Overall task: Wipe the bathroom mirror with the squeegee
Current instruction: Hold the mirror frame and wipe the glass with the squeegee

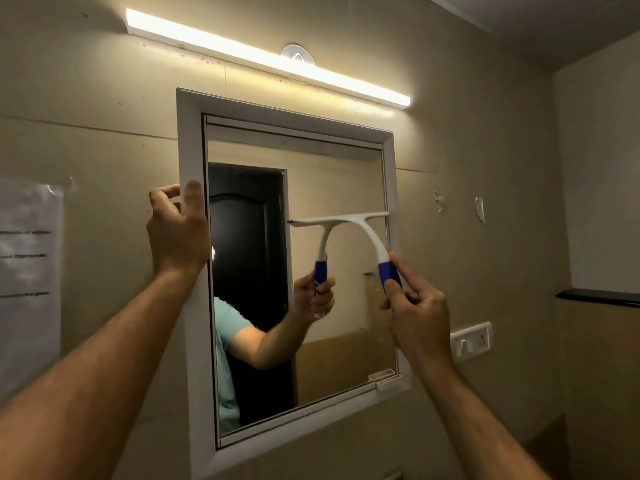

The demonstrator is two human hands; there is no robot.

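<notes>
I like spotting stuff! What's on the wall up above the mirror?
Above the mirror a long lit tube light runs across the wall, with a round white fitting half hidden behind it. What the fitting is cannot be told.

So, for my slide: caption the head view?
Right hand draws the squeegee across the mirror; left hand grips its frame.

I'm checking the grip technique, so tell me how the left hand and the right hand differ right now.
The left hand grips the mirror's white frame at its left edge, thumb on the front; the right hand pinches the squeegee by its blue handle. The left hand sits higher and steadies the mirror; the right hand sits lower by the right edge and works the blade on the glass. Both are bare, raised, with bare forearms.
</notes>
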